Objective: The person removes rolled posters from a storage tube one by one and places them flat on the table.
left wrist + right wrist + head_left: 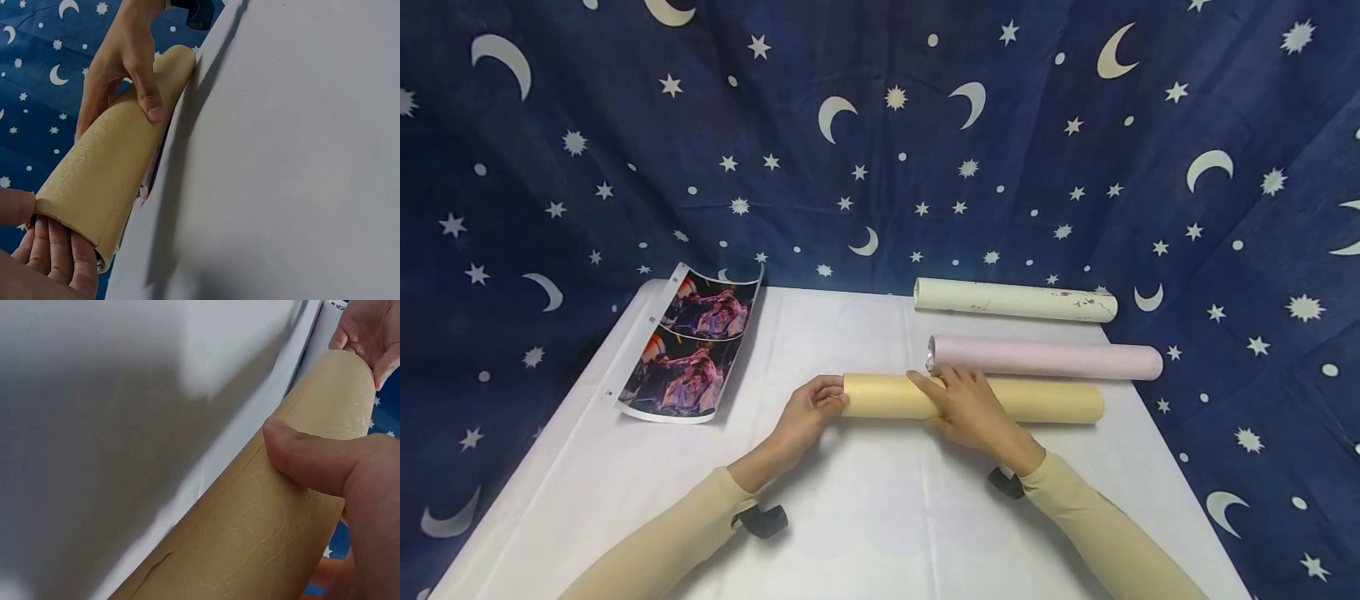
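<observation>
Head view: three wallpaper rolls, yellow roll in front, pink roll and floral roll behind. Left hand pinches the yellow roll's open end, fingers inside; right hand grips its middle. One two-picture print lies left on the white tablecloth.

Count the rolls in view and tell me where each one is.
3. The yellow roll is nearest the head camera; the pink roll lies just beyond it; the pale patterned roll is farthest back, by the starry curtain. Any tucked inside these would be hidden.
</observation>
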Demonstrator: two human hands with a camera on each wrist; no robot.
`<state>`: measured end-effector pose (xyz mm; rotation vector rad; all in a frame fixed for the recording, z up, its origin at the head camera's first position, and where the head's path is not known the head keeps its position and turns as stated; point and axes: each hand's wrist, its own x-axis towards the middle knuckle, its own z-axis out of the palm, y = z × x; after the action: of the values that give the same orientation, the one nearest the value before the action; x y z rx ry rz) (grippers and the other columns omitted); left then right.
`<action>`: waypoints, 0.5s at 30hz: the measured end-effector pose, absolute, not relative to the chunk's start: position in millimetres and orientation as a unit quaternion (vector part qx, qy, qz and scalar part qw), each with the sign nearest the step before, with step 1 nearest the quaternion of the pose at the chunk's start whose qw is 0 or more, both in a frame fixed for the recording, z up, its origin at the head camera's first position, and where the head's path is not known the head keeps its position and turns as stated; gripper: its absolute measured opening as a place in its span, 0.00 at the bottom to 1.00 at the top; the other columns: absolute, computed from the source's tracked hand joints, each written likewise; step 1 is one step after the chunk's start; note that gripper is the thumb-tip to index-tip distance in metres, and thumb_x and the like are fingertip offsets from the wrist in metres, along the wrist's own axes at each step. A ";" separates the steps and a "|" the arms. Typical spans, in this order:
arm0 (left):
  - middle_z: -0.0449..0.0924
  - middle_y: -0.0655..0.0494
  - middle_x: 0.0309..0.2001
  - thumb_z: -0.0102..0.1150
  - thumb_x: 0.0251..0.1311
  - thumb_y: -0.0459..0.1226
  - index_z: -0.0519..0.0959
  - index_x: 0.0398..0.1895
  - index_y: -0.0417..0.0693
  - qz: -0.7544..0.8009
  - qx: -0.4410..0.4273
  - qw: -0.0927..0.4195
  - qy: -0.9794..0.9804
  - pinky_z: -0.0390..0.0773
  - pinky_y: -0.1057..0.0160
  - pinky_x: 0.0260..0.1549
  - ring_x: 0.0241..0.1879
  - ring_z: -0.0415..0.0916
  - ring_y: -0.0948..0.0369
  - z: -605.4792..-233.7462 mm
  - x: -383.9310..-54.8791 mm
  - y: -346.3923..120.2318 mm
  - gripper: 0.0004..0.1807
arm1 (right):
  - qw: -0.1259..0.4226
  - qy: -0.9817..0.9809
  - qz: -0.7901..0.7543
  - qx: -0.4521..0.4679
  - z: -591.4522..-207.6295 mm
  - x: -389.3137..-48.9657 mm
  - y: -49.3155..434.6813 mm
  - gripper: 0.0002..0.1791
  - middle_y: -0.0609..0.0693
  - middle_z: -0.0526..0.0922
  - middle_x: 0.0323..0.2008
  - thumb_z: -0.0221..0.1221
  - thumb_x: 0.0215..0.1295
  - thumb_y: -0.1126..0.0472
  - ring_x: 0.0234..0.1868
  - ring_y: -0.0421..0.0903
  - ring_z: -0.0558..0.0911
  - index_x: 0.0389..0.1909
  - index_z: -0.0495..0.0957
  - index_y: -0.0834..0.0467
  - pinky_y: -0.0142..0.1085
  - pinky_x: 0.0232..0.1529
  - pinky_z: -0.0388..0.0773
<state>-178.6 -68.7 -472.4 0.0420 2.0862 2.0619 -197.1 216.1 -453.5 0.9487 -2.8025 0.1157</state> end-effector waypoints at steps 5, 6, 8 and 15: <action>0.80 0.50 0.45 0.58 0.64 0.32 0.73 0.57 0.36 0.697 -0.007 0.112 0.708 0.77 0.73 0.43 0.42 0.76 0.65 -479.4 -178.1 -72.5 0.19 | 0.090 -0.942 0.035 0.321 -459.3 -197.7 211.9 0.47 0.52 0.76 0.52 0.74 0.49 0.47 0.52 0.54 0.77 0.72 0.64 0.39 0.49 0.48 0.71; 0.80 0.51 0.45 0.58 0.64 0.32 0.73 0.57 0.36 0.696 -0.011 0.115 0.709 0.77 0.73 0.43 0.42 0.76 0.65 -481.0 -177.9 -73.4 0.19 | 0.089 -0.942 0.034 0.321 -460.7 -197.8 211.2 0.47 0.52 0.76 0.52 0.74 0.49 0.47 0.52 0.54 0.77 0.71 0.64 0.40 0.49 0.48 0.71; 0.79 0.51 0.44 0.58 0.63 0.32 0.73 0.56 0.36 0.697 -0.019 0.121 0.707 0.77 0.73 0.43 0.41 0.76 0.65 -483.9 -177.5 -75.1 0.19 | 0.086 -0.943 0.037 0.320 -463.3 -197.7 209.6 0.46 0.51 0.76 0.52 0.73 0.49 0.47 0.52 0.53 0.76 0.71 0.65 0.40 0.48 0.47 0.71; 0.80 0.53 0.43 0.59 0.63 0.32 0.73 0.56 0.36 0.697 -0.030 0.123 0.706 0.77 0.72 0.43 0.41 0.76 0.65 -490.0 -177.9 -80.4 0.19 | 0.075 -0.948 0.036 0.308 -468.8 -197.1 204.9 0.44 0.48 0.77 0.52 0.73 0.49 0.45 0.53 0.53 0.77 0.69 0.66 0.42 0.50 0.50 0.72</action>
<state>-177.9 -80.4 -490.0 -0.0879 2.0601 2.0326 -197.1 204.9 -468.8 0.9228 -2.8441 0.1086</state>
